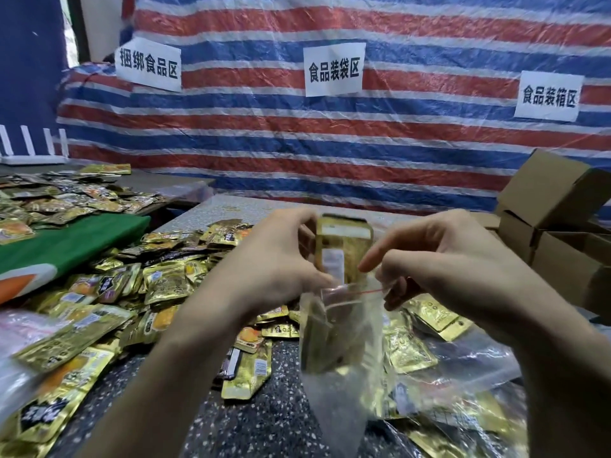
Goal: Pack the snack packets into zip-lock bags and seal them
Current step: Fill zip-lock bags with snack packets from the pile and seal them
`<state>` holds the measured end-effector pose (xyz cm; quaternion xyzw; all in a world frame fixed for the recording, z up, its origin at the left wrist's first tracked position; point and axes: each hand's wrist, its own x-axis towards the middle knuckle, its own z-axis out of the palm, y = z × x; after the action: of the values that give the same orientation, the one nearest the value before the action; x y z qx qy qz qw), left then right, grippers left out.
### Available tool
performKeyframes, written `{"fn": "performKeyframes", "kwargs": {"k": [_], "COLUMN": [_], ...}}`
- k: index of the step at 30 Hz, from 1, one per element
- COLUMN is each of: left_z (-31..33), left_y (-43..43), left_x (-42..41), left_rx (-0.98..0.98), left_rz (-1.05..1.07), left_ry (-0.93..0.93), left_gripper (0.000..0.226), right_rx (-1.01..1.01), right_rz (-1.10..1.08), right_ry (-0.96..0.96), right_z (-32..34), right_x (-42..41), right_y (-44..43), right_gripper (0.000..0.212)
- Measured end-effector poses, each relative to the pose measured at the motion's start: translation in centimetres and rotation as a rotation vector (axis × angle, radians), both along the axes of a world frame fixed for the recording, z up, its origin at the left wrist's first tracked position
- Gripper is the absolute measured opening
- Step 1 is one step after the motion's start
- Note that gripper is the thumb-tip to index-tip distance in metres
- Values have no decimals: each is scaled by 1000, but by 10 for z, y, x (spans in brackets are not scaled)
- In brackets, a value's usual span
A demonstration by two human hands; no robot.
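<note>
Two hands met at the zip-lock bag (337,375): the right hand (446,259) pinched its red-lined mouth, while the left hand (264,262) gripped a gold snack packet (344,246) upright, lower end in that mouth. Loose packets (132,292) lay heaped left of the bag, cardboard boxes (545,226) stood to its right, and a striped tarp (330,143) hung behind.

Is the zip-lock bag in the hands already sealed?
No, the zip-lock bag stands open: the left hand holds gold snack packets half inside it, and the right hand pinches its rim.
</note>
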<state>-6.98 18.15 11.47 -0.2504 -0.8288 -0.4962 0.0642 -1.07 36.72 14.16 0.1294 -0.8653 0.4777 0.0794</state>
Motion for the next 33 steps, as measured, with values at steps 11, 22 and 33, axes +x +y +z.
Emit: {"fn": "performKeyframes", "kwargs": {"k": [11,22,33], "left_z": [4,-73,-148], "left_y": [-14,-9,32], "left_x": [-12,-91,-110], "left_rx": [213,-530,-928], "left_rz": [46,11,276], "left_ry": [83,-188,-36], "left_gripper": [29,19,20], "right_rx": [304,412,410], "right_rz": [198,69,58], "right_ry": [-212,-133,27], "right_z": [9,1,7], "right_x": [11,0,4], "right_y": [15,20,22], "right_gripper": [39,3,18]}}
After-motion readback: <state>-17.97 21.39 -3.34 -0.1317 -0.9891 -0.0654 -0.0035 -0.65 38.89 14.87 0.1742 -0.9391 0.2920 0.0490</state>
